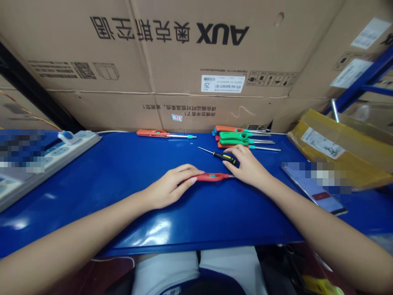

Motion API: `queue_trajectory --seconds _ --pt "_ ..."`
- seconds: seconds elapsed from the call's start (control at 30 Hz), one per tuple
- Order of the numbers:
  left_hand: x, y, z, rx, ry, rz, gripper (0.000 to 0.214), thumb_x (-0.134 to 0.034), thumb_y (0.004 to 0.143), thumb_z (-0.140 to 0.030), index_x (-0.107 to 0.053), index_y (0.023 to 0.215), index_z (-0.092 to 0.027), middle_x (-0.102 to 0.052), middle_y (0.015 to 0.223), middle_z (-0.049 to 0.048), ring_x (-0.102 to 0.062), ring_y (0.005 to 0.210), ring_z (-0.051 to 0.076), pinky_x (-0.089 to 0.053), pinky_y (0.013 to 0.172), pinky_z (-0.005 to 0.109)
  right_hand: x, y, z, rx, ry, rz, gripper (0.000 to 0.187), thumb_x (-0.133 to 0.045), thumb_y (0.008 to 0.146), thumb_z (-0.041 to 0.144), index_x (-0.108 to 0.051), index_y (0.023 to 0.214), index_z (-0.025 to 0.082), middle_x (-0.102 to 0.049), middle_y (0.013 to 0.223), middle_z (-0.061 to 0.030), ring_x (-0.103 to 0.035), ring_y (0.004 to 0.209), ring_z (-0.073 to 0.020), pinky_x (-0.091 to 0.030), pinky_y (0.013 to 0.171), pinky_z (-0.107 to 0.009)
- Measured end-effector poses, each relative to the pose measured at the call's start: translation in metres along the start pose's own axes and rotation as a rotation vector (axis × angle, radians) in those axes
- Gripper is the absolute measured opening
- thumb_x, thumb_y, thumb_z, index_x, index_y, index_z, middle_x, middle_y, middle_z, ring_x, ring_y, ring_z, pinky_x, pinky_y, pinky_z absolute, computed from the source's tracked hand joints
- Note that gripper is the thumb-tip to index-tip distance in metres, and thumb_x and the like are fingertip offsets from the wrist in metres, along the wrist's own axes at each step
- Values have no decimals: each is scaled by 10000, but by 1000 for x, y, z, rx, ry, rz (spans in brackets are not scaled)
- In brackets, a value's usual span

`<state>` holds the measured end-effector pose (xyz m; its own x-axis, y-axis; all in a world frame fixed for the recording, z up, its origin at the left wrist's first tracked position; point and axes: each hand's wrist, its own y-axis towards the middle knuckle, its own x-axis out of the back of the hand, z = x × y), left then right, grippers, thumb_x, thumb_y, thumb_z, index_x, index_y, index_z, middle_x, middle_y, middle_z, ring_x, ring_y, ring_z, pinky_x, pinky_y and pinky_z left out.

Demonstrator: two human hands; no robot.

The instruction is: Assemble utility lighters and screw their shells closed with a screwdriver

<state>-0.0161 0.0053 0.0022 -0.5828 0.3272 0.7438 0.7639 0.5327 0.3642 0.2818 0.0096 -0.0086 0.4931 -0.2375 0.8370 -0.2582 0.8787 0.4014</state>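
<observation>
My left hand (172,186) is closed around the rear of a red long-reach lighter (211,177), which lies level just above or on the blue tabletop. Its metal tube points right and runs partly behind my right hand (249,166). A black and yellow screwdriver (225,157) has its handle end between the thumb and fingers of my right hand; its thin shaft points left. Beyond it lies a pile of orange, green and red long-reach lighters (235,137). One more orange lighter (152,133) rests by itself at the back, with a small clear piece (191,143) near its tip.
Large cardboard boxes (172,86) wall off the back of the blue table (123,229). A white power strip (58,153) stands at the left. To the right are a phone (302,186) and a yellow-taped carton (337,151) with a metal rod (335,110) sticking up.
</observation>
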Motion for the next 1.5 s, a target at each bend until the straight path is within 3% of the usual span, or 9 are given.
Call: queue_trajectory --seconds 0.2,0.43,0.57,0.83,1.03,1.17,1.27,1.37,1.5 --pt "-3 -2 6 -50 97 47 410 -548 1013 -263 -559 1420 -219 -638 1346 113 -580 1240 235 -474 1101 413 -6 4 -15 -41 58 37 248 -615 885 256 -718 1090 162 -677 904 -73 -605 699 -187 -531 690 -345" --pt "7 -2 5 25 235 32 377 -665 887 -248 -676 1253 -157 -720 1123 104 -648 1006 257 -526 932 416 -12 10 0 -24 66 -2 308 -621 934 379 -758 1116 172 -666 856 -59 -578 699 -180 -484 679 -318" --pt "4 -2 4 13 188 35 369 -655 914 -265 -669 1267 -159 -717 1137 109 -652 1021 244 -532 923 388 -17 12 2 -59 51 -19 335 -622 932 427 -768 1107 182 -692 902 -76 -590 731 -195 -453 661 -318" --pt "-4 -3 7 23 121 5 416 -706 924 -361 -664 1293 -172 -731 1147 113 -658 1041 237 -543 937 388 -17 16 3 -139 145 -65 344 -668 846 482 -801 985 197 -652 706 -35 -533 607 -175 -356 550 -290" --pt "-4 -4 9 30 102 -18 436 -749 897 -367 -676 1285 -182 -747 1176 109 -670 1049 240 -551 942 395 -10 16 11 -221 373 -244 366 -715 796 521 -759 930 184 -627 722 -19 -516 612 -155 -438 602 -311" --pt "-6 -4 8 49 85 -14 429 -771 880 -356 -687 1259 -173 -747 1193 102 -673 1050 239 -551 931 387 -1 15 13 -354 595 -336 448 -662 823 645 -649 885 202 -538 608 34 -491 508 -129 -453 492 -279" --pt "-9 -3 5 41 58 -14 417 -778 875 -370 -696 1236 -180 -756 1167 92 -678 1034 233 -549 926 376 2 15 12 -422 763 -375 497 -626 818 723 -558 889 236 -554 659 48 -546 520 -116 -516 469 -253" --pt "-12 -3 0 41 21 -17 375 -773 881 -374 -711 1201 -189 -766 1128 83 -682 1012 225 -547 923 370 3 16 10 -516 1023 -404 486 -708 792 675 -505 895 245 -621 776 37 -617 587 -104 -561 487 -220" --pt "-15 -2 -6 48 -34 -50 362 -795 859 -391 -732 1156 -195 -769 1113 76 -684 1017 225 -547 936 372 3 14 7 -590 1199 -371 385 -670 891 583 -501 928 239 -660 776 9 -654 598 -122 -599 517 -229"
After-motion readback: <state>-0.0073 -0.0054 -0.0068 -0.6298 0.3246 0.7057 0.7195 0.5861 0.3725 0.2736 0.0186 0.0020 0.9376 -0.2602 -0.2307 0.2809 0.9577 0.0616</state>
